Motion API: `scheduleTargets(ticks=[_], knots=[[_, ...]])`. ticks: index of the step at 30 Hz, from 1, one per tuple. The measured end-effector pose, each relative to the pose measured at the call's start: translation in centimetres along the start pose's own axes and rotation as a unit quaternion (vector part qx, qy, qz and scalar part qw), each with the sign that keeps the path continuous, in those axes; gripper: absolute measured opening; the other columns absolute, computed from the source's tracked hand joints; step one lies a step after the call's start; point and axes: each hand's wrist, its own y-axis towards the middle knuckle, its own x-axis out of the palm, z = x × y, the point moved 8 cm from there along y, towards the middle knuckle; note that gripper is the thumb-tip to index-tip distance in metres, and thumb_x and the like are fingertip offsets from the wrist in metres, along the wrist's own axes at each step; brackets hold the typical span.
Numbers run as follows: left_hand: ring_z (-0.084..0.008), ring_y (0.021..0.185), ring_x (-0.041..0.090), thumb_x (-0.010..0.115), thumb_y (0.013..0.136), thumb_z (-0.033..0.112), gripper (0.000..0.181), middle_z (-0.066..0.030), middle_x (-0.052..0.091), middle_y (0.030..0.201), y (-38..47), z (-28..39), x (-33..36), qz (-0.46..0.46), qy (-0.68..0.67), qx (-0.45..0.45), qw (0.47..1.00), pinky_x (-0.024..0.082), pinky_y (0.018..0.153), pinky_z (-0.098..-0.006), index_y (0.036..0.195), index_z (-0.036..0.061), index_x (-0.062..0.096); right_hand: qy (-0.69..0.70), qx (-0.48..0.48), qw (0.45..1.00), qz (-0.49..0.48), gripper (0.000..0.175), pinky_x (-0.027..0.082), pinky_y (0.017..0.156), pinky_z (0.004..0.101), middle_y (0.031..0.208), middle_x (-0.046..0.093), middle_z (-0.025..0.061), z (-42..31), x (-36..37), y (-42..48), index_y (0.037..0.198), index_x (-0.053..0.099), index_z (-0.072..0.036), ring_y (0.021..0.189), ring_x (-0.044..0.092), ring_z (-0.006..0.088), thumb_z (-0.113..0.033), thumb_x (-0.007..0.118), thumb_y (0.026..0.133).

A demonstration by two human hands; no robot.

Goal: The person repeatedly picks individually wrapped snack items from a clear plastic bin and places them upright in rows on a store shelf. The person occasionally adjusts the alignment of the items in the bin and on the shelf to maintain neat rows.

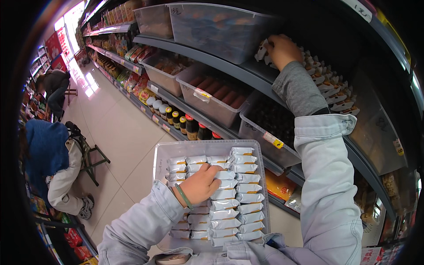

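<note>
A clear plastic bin [207, 144] stands before me, holding rows of small white-wrapped snack packets [250, 198]. My left hand [199, 184], with a green bangle on its wrist, rests on the packets with its fingers bent; whether it grips one cannot be told. On the upper shelf, my right hand [284, 50] reaches to the left end of a row of wrapped snack packets [321, 79]. Its fingers are at a whitish packet [262, 53], partly hidden by the hand, so the grip is unclear.
Lidless bins of goods [212, 99] line the lower shelf, and a large bin [215, 33] stands left of my right hand. Below are jars [192, 127]. The grey shelf edge [212, 59] runs under my right forearm. Two people sit at left, one in a blue top [48, 149] on a folding stool [91, 159].
</note>
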Motion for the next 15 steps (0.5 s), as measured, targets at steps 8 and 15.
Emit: scheduleTargets(ticks=[8, 15], knots=[[-0.0401, 0.099, 0.056, 0.056, 0.095, 0.017, 0.038, -0.0232, 0.056, 0.101, -0.1, 0.5, -0.6, 0.055, 0.031, 0.047, 0.997, 0.048, 0.089, -0.045, 0.13, 0.0031, 0.054, 0.051, -0.04, 0.99, 0.122, 0.022, 0.054, 0.085, 0.043, 0.108, 0.066, 0.0089, 0.9, -1.7, 0.0, 0.104, 0.071, -0.012, 0.097, 0.066, 0.0312, -0.028, 0.057, 0.097], [-0.0406, 0.096, 0.056, 0.058, 0.093, 0.018, 0.038, -0.0229, 0.057, 0.099, -0.1, 0.3, -0.7, 0.071, 0.028, 0.052, 0.996, 0.048, 0.088, -0.0467, 0.128, 0.0031, 0.056, 0.278, -0.037, 0.937, 0.209, 0.016, 0.054, 0.072, 0.0345, 0.093, 0.068, 0.009, 1.9, -7.5, -3.9, 0.096, 0.073, -0.006, 0.078, 0.067, 0.0218, -0.018, 0.065, 0.091]])
